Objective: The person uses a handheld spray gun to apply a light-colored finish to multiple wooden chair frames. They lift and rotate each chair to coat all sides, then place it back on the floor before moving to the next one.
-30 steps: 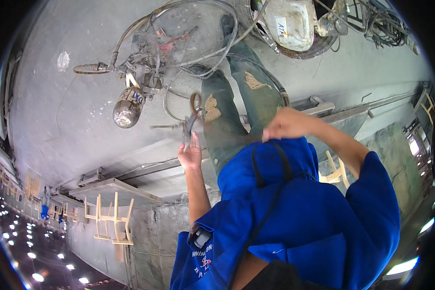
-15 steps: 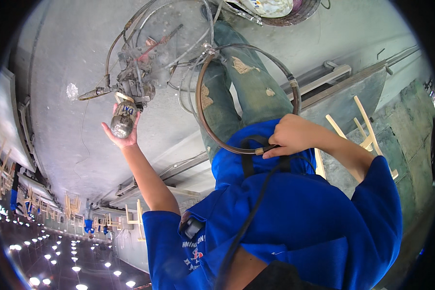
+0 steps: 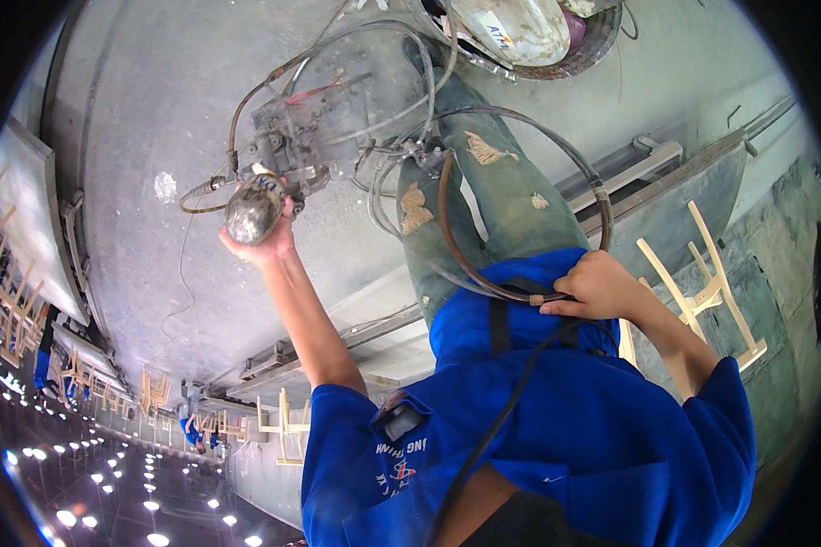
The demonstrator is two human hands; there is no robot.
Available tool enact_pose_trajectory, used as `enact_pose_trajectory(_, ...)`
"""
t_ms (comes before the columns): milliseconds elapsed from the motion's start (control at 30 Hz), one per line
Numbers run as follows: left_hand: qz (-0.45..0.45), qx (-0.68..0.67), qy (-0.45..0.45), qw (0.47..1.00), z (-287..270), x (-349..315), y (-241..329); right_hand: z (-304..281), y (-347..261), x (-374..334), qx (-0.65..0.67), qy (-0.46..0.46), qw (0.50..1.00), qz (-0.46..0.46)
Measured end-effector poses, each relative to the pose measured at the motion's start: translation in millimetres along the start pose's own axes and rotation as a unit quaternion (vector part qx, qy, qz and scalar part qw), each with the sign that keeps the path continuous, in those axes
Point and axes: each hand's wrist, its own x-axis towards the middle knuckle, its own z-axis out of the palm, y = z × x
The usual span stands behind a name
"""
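My left hand (image 3: 269, 242) cups a rounded, dull-metal canister (image 3: 253, 214) from underneath, with fingers showing along its right side. Behind the canister is a grey, stained metal assembly (image 3: 287, 150) with hose fittings; how the two join is partly hidden. Close to my waist, my right hand (image 3: 602, 284) is closed around a brown hose (image 3: 456, 232) near a tan band. That hose loops up in front of my torn jeans (image 3: 493, 150). A black cable (image 3: 497, 374) runs down from near my right hand across my blue shirt.
A round tub (image 3: 602, 59) holding a stained white container (image 3: 511, 27) stands at the top. Pale wooden frames (image 3: 702, 296) are at the right, beside a grey panel (image 3: 675, 191). More wooden frames and people in blue are far left. Grey hoses (image 3: 401, 118) loop over the floor.
The whole view has shifted, so most things sit further right and lower. The canister's rounded end now faces me more, with my left fingers closer around it. My right hand keeps hold of the hose.
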Motion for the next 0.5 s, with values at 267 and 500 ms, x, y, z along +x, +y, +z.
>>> enact_pose_trajectory(267,0.032,0.011,0.010,0.999,75,-31,-15,-15,-14,-4,0.008,0.019,1.000,0.019)
enact_pose_trajectory(500,0.061,-0.121,-0.016,0.991,93,-13,-12,-24,3,7,0.038,0.006,0.999,0.016)
